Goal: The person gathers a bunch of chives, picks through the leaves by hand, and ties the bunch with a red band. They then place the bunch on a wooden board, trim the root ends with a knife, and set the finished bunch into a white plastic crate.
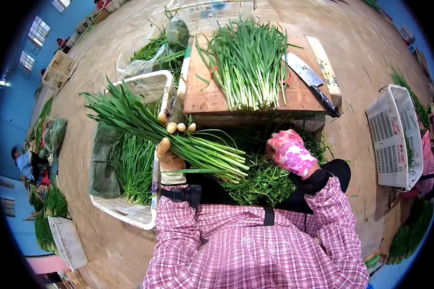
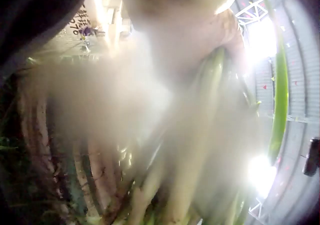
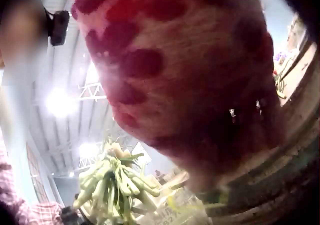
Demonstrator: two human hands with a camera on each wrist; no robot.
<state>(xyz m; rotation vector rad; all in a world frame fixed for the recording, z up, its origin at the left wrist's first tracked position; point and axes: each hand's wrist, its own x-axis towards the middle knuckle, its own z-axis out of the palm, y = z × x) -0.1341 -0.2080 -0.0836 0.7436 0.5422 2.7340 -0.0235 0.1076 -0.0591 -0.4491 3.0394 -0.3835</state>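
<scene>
In the head view my left hand [image 1: 170, 156], in a tan glove, grips a bunch of garlic chives [image 1: 205, 150]. The leafy tops point to the far left and the pale stem ends to the right. My right hand [image 1: 290, 153], in a pink floral glove, is to the right of those stem ends, above loose green trimmings [image 1: 263, 185] on the lap. Its fingers look curled, but I cannot tell whether they hold anything. The right wrist view shows the cut stem ends [image 3: 117, 187] beyond the glove. Blur covers much of the left wrist view.
Ahead, more chives [image 1: 250, 67] lie on a wooden board [image 1: 202, 98], with a cleaver [image 1: 306, 77] at their right. A white crate [image 1: 147, 219] of greens stands at the left, another crate [image 1: 393, 139] at the right. Behind the left crate is a clear plastic bag [image 1: 144, 65].
</scene>
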